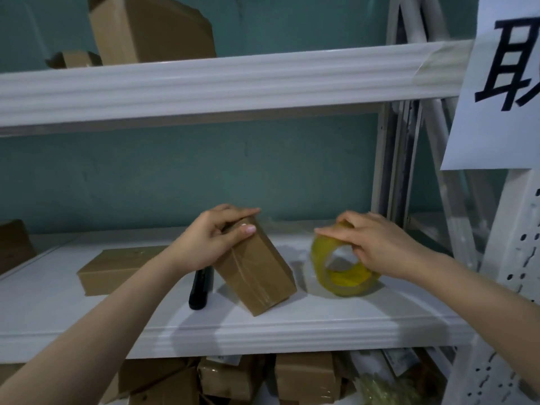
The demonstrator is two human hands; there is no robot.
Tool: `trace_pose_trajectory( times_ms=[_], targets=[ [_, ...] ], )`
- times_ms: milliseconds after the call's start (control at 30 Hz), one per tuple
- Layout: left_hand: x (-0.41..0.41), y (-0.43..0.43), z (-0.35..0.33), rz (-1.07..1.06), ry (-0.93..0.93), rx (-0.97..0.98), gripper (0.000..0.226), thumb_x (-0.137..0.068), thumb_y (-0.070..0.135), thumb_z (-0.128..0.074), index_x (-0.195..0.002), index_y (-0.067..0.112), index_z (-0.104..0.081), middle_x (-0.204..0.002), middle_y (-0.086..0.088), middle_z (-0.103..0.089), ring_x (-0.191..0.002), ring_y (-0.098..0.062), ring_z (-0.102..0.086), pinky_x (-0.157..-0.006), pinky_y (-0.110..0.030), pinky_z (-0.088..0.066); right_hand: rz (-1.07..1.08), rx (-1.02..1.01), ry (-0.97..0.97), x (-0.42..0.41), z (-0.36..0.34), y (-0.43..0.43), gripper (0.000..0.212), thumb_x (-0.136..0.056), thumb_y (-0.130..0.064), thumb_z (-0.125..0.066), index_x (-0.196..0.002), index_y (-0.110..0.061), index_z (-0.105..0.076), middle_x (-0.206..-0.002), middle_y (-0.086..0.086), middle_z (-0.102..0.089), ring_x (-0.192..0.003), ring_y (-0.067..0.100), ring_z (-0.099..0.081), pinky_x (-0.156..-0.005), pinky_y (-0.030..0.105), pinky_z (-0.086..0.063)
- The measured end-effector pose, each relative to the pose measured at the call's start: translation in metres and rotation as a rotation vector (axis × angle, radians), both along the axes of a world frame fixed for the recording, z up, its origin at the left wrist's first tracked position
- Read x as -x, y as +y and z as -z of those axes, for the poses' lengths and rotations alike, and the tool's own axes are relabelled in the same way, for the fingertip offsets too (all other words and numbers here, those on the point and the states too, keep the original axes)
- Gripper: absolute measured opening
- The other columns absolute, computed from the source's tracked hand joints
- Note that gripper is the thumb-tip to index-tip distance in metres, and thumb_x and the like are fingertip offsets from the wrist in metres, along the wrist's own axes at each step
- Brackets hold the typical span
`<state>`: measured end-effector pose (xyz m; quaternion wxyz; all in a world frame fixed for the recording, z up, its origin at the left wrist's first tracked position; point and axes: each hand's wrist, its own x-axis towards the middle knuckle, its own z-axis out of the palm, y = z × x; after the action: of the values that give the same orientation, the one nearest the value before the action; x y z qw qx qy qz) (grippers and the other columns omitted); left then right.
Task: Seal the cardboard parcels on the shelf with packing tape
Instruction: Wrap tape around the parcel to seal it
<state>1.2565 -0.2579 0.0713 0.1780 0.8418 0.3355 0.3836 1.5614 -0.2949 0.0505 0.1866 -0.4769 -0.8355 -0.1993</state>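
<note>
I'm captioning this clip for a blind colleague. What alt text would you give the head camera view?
A person's left hand grips the raised end of a cardboard parcel tilted on a white shelf, while the right hand holds a yellowish roll of packing tape beside it. A second parcel lies flat to the left, near a black tool.

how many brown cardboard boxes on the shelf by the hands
3: tilted box in the left hand, flat box left of it, cut-off box at the frame's left edge; others may be hidden.
</note>
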Motion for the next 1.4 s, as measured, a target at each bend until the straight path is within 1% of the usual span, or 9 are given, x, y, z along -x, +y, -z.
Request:
trace_pose_trajectory(
  times_ms=[267,433,700,900,1000,1133,1233,1300,1400],
  targets=[
    [0.02,-0.006,0.022,-0.025,-0.199,-0.069,0.029,-0.086,0.032,-0.062,-0.115,0.037,-0.062,-0.107,0.005,-0.063,-0.1,0.0,-0.059,-0.087,-0.01,-0.04,-0.006,-0.014,-0.141,-0.006,-0.016,0.001,0.087,-0.078,0.002,-0.057,-0.139,-0.049,-0.022,-0.1,0.004,-0.052,-0.078,0.015,-0.044,-0.051,0.03,-0.037],
    [0.031,-0.012,0.036,-0.086,-0.326,-0.093,0.033,-0.086,0.029,-0.061,-0.107,0.054,-0.065,-0.107,0.017,-0.065,-0.102,0.003,-0.059,-0.086,-0.008,-0.041,-0.052,0.023,-0.161,0.006,-0.01,0.003,0.081,-0.084,0.001,-0.049,-0.14,-0.048,-0.016,-0.112,0.004,-0.052,-0.09,0.021,-0.054,-0.059,0.03,-0.034],
    [-0.007,-0.028,0.074,-0.105,-0.633,0.111,0.023,-0.084,0.026,-0.057,-0.105,0.024,-0.064,-0.101,-0.001,-0.063,-0.082,0.004,-0.061,-0.07,-0.011,-0.048,-0.007,0.034,-0.245,-0.006,-0.014,0.005,0.077,-0.091,-0.009,-0.044,-0.136,-0.057,-0.004,-0.111,0.0,-0.05,-0.096,0.02,-0.054,-0.067,0.032,-0.045],
    [-0.011,-0.031,0.083,-0.051,-0.545,0.162,0.016,-0.091,0.007,-0.052,-0.104,0.014,-0.06,-0.097,0.01,-0.061,-0.083,0.006,-0.059,-0.067,-0.009,-0.046,0.021,0.045,-0.329,-0.014,0.001,0.003,0.079,-0.084,-0.003,-0.052,-0.142,-0.05,-0.026,-0.095,-0.002,-0.049,-0.078,0.015,-0.05,-0.06,0.027,-0.029],
    [-0.006,-0.033,0.09,-0.057,-0.519,0.183,0.018,-0.092,0.003,-0.051,-0.103,0.016,-0.058,-0.099,0.007,-0.059,-0.083,0.006,-0.06,-0.065,-0.01,-0.048,0.062,0.089,-0.301,-0.007,0.005,0.005,0.079,-0.089,-0.005,-0.043,-0.142,-0.056,-0.013,-0.095,-0.007,-0.038,-0.079,0.01,-0.037,-0.064,0.026,-0.028],
    [0.007,-0.028,0.097,-0.077,-0.472,0.174,0.017,-0.088,0.011,-0.054,-0.103,0.015,-0.06,-0.087,0.025,-0.063,-0.082,0.002,-0.062,-0.064,-0.01,-0.047,0.026,0.155,-0.249,-0.002,0.004,0.014,0.084,-0.091,-0.002,-0.037,-0.133,-0.063,0.002,-0.095,-0.007,-0.042,-0.082,0.012,-0.042,-0.068,0.03,-0.041],
    [0.009,-0.03,0.094,-0.078,-0.406,0.219,0.015,-0.089,0.014,-0.054,-0.103,0.016,-0.058,-0.093,0.01,-0.063,-0.08,0.0,-0.063,-0.063,-0.012,-0.048,0.032,0.193,-0.263,-0.002,0.003,0.015,0.086,-0.09,0.0,-0.037,-0.134,-0.064,-0.001,-0.092,-0.007,-0.041,-0.082,0.014,-0.044,-0.066,0.03,-0.04],
    [0.014,-0.03,0.086,-0.097,-0.27,0.22,0.013,-0.091,0.026,-0.056,-0.103,0.021,-0.055,-0.097,0.003,-0.06,-0.079,-0.003,-0.063,-0.065,-0.014,-0.049,0.056,0.206,-0.284,0.001,0.002,0.015,0.087,-0.09,0.001,-0.037,-0.137,-0.063,-0.005,-0.089,-0.007,-0.039,-0.08,0.015,-0.044,-0.065,0.03,-0.04],
    [0.025,-0.021,0.056,-0.26,0.236,0.058,0.037,-0.083,0.057,-0.056,-0.105,0.028,-0.05,-0.114,0.008,-0.048,-0.089,-0.012,-0.056,-0.078,-0.029,-0.047,0.062,0.255,-0.299,0.005,0.0,0.018,0.085,-0.088,0.003,-0.039,-0.141,-0.058,-0.013,-0.09,-0.006,-0.04,-0.084,0.017,-0.047,-0.072,0.037,-0.047]
  ],
)
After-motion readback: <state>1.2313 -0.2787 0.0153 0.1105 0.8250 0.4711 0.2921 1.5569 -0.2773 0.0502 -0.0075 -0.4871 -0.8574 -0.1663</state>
